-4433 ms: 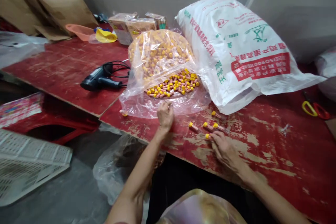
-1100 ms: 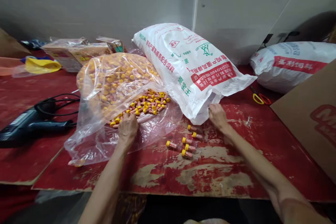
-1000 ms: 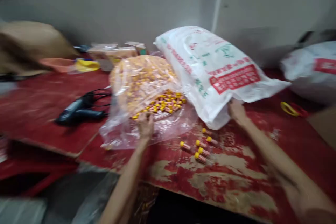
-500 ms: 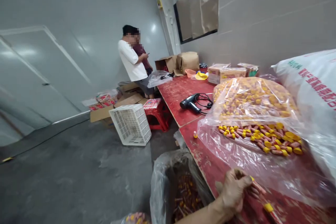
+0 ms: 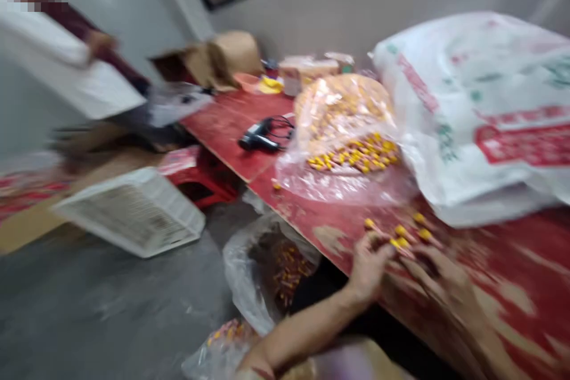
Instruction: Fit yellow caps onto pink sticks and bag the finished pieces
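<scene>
The frame is motion-blurred, so counts are approximate. Two hands work at the near edge of the red-painted counter (image 5: 231, 124), whose paint is worn through in pale patches. The left hand (image 5: 369, 267) sits right at that edge, its fingers curled, and the right hand (image 5: 440, 285) lies just beside it, further onto the board. About six yellow-capped tubes (image 5: 401, 237) lie touching or just beyond the fingers in a loose cluster on the counter. The blur hides the grip of both hands: I cannot tell whether either is pinching a tube or only resting against them. Open room on the counter lies to the right of the hands. Just behind them, a transparent plastic bag (image 5: 342, 124) slumps against a white woven sack (image 5: 467, 113), and a heap of many capped tubes (image 5: 351, 154), too many to count, shows at the bag's mouth. One black heat gun (image 5: 260, 135) with its cord lies further along the counter. Past the counter edge, one open plastic bag (image 5: 267, 273) of tubes stands on the floor (image 5: 102, 297), and a second bag (image 5: 218, 350) sits nearer. One white plastic crate (image 5: 129, 211) lies on the floor beside one red stool (image 5: 200, 181), and one person (image 5: 57, 53) stands beyond.
</scene>
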A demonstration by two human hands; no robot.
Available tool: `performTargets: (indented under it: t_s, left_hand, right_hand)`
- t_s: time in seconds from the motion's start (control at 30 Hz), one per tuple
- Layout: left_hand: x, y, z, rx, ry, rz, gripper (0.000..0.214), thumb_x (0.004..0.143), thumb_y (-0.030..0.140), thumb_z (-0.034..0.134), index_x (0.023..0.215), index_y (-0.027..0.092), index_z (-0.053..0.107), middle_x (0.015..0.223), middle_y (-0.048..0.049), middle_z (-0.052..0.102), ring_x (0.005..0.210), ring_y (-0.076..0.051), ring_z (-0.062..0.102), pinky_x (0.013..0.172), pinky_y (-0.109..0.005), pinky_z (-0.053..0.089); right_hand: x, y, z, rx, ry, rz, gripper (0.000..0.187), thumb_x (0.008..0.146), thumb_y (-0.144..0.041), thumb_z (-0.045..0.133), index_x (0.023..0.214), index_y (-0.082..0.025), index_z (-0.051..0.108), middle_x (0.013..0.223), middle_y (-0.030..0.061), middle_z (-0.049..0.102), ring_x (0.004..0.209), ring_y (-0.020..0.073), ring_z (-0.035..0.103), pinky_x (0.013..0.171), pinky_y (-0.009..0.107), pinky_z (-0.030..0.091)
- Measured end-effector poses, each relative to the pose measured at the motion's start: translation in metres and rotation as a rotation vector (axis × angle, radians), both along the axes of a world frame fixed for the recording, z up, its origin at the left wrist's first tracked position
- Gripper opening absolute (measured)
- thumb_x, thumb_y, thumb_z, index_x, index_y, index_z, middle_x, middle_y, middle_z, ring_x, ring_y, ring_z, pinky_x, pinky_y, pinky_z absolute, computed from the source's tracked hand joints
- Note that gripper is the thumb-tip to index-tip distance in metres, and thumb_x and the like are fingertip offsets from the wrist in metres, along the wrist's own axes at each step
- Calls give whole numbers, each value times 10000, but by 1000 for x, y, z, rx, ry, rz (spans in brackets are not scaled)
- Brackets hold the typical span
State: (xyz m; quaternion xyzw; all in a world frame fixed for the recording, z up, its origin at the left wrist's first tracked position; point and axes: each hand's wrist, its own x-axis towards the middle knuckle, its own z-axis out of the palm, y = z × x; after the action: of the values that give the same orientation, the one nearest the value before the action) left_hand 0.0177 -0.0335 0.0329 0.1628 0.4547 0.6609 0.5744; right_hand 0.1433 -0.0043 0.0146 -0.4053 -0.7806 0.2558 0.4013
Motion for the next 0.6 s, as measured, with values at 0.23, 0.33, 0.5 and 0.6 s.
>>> performTargets:
  t_s: [0.23, 0.33, 0.5, 0.6]
  left_hand:
    - [5, -17, -15, 74, 297, -283, 283, 843, 346, 561, 1019, 167, 694, 1001, -63, 693, 961, -195, 623, 907, -306, 462]
    - [7, -29, -22, 119, 463, -351, 331, 876, 321, 506, 1122, 165, 664, 1036, -70, 695, 1011, -213, 618, 939, -318, 453]
    - [14, -32, -32, 153, 492, -545, 340, 869, 230, 458, 1129, 146, 661, 994, -63, 710, 950, -200, 642, 894, -309, 478]
    - [10, -24, -27, 201, 628, -642, 292, 851, 190, 461, 1006, 161, 707, 893, -43, 722, 834, -177, 655, 806, -279, 493]
  right_hand:
    - [11, -22, 8, -30, -231, -144, 206, 928, -351, 469, 947, -188, 593, 863, 79, 662, 747, 193, 629, 661, 288, 468]
    - [9, -29, 7, -64, -217, -190, 233, 929, -357, 455, 869, -180, 594, 786, 66, 654, 682, 170, 616, 618, 259, 437]
    - [27, -30, 12, -214, -465, -211, 302, 930, -336, 404, 804, -185, 633, 749, 58, 681, 665, 174, 637, 596, 253, 405]
    - [39, -19, 24, -347, -862, -208, 276, 924, -302, 418, 848, -191, 659, 815, 79, 709, 738, 224, 670, 586, 266, 392]
